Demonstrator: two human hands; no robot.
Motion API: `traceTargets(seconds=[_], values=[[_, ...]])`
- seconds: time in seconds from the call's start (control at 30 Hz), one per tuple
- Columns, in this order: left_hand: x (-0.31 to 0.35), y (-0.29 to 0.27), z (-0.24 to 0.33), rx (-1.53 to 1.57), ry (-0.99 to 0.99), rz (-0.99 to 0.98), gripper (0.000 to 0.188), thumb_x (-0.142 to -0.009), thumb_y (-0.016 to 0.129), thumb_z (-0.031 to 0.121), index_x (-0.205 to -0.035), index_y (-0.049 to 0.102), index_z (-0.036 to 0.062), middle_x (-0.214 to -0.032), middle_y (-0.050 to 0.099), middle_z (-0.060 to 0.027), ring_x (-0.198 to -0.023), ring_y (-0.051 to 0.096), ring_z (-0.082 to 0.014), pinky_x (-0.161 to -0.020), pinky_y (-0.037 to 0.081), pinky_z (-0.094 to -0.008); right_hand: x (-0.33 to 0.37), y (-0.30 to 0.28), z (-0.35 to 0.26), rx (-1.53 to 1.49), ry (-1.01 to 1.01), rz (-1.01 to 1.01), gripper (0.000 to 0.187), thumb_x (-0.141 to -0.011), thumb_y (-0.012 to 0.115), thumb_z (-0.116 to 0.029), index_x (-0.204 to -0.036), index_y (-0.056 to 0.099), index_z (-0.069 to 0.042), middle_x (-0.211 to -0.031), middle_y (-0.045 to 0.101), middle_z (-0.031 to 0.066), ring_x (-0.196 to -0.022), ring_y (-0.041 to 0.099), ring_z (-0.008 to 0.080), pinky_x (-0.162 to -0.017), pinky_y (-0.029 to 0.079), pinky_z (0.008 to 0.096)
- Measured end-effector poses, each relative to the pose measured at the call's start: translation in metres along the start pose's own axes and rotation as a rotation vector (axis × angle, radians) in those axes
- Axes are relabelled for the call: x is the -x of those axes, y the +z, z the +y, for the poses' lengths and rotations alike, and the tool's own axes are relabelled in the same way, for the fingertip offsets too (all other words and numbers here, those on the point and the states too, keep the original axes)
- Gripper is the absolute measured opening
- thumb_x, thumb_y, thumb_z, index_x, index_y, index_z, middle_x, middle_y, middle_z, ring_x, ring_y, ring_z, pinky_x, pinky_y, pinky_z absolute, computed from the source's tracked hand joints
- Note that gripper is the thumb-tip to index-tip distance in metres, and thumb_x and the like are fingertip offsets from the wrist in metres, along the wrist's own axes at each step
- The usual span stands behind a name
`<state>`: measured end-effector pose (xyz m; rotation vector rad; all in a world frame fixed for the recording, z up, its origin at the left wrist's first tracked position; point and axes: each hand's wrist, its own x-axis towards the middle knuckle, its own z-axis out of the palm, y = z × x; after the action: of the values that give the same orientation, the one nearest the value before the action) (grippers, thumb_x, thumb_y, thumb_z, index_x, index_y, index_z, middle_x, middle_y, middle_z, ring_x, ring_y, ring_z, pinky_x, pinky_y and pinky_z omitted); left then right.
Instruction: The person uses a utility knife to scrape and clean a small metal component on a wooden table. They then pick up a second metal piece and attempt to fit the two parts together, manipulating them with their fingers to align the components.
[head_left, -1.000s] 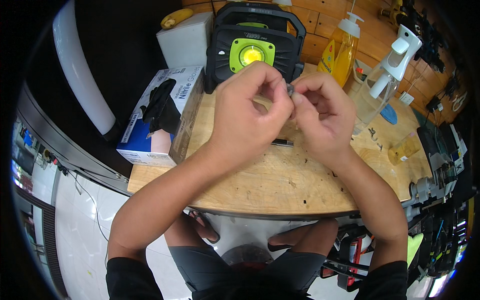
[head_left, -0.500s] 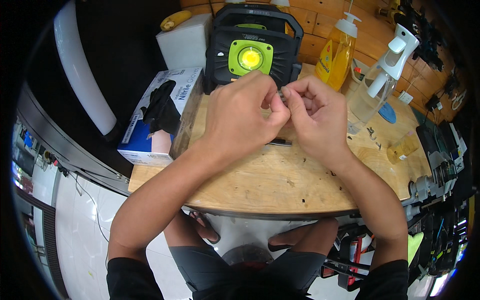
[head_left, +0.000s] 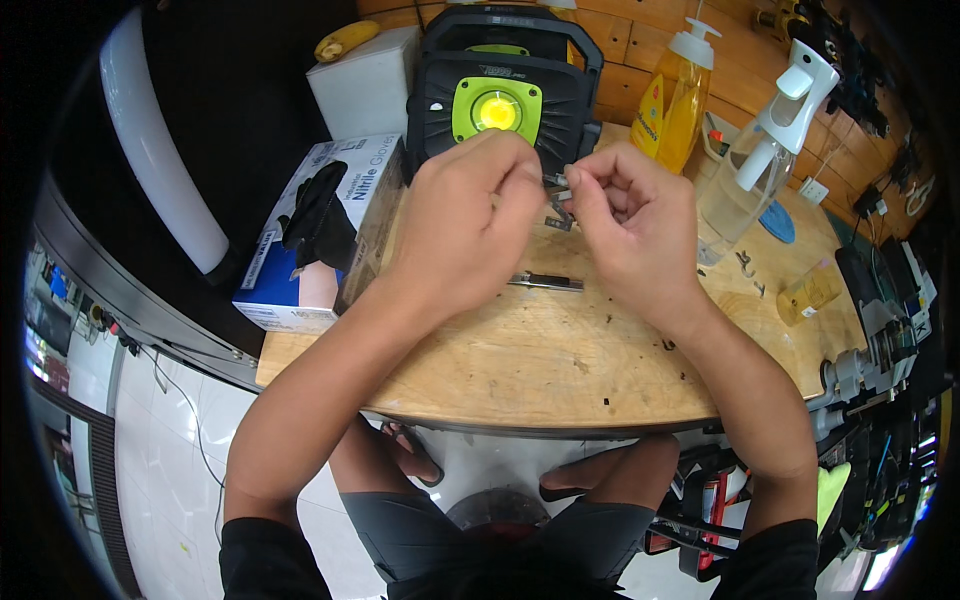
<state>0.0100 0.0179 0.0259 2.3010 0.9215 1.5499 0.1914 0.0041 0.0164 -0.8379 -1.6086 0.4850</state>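
Observation:
Both hands are raised over the wooden table, close together in front of the work light. My left hand (head_left: 470,220) is closed, its thumb and fingertips pressed together; what they grip, if anything, is hidden. Thumb and forefinger of my right hand (head_left: 640,225) pinch a small silvery piece (head_left: 562,184), too small to name, that pokes toward the left hand. Behind and below the fingertips, small dark flat scraps (head_left: 558,221) show through the gap. On the table below lies a slim dark and silver tool (head_left: 548,282), partly covered by the left hand.
A lit green-and-black work light (head_left: 497,108) stands behind my hands. On the left are a glove box (head_left: 370,205) and a banana (head_left: 347,41) atop a white box (head_left: 368,88). A yellow pump bottle (head_left: 675,105), a clear spray bottle (head_left: 745,185) and a small amber cup (head_left: 810,295) stand right.
My fingertips have drawn slightly apart, the left hand shifting left. The gap now reveals the silvery piece and dark scraps, and more of the slim tool shows.

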Motion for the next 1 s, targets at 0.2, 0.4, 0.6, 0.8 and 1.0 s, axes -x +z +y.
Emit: traceTargets(seconds=[0.2,0.4,0.6,0.8,1.0], values=[[0.001,-0.005,0.010,-0.074,-0.039,-0.114,0.027,-0.101,0.058,0.027,-0.094,0.059,0.0017,-0.088,0.062,-0.0172,-0.079,0.062,-0.0410,-0.070,0.049,-0.0469,0.000,0.000,0.003,-0.053,-0.024,0.020,0.011,-0.096,0.066,-0.004,-0.088,0.065,0.004,-0.067,0.061,0.0002,-0.060,0.052,0.0008,-0.051,0.039,0.0220],[0.005,-0.003,0.008,-0.299,0.105,-0.217,0.020,-0.102,0.059,0.020,-0.113,0.054,0.0031,-0.099,0.059,-0.0159,-0.082,0.063,-0.0353,-0.071,0.051,-0.0421,0.000,-0.001,0.004,-0.039,-0.003,0.004,0.011,-0.097,0.065,-0.004,-0.091,0.068,0.005,-0.070,0.065,0.0021,-0.061,0.055,0.0018,-0.053,0.043,0.0218],[0.002,-0.004,0.011,-0.272,0.071,-0.156,0.012,-0.099,0.061,0.013,-0.104,0.059,0.0028,-0.096,0.059,-0.0154,-0.082,0.064,-0.0375,-0.069,0.051,-0.0428,0.002,0.000,-0.010,-0.099,0.111,-0.002,0.014,-0.099,0.065,-0.006,-0.094,0.068,0.007,-0.073,0.068,0.0053,-0.063,0.064,0.0054,-0.055,0.049,0.0229],[0.001,-0.004,0.013,-0.275,0.145,-0.074,0.004,-0.091,0.065,0.006,-0.091,0.062,0.0035,-0.088,0.059,-0.0133,-0.075,0.064,-0.0362,-0.063,0.051,-0.0423,0.006,0.004,-0.005,-0.088,0.052,0.013,0.013,-0.098,0.065,-0.005,-0.090,0.066,0.005,-0.072,0.069,0.0062,-0.062,0.066,0.0074,-0.055,0.050,0.0246],[0.004,0.004,0.018,-0.528,0.322,-0.004,0.013,-0.084,0.070,0.015,-0.087,0.060,0.0066,-0.085,0.057,-0.0080,-0.069,0.066,-0.0281,-0.058,0.053,-0.0408,0.008,0.008,0.001,-0.043,-0.036,0.059,0.010,-0.093,0.067,-0.003,-0.086,0.065,0.003,-0.067,0.068,0.0094,-0.058,0.067,0.0130,-0.053,0.050,0.0282]])
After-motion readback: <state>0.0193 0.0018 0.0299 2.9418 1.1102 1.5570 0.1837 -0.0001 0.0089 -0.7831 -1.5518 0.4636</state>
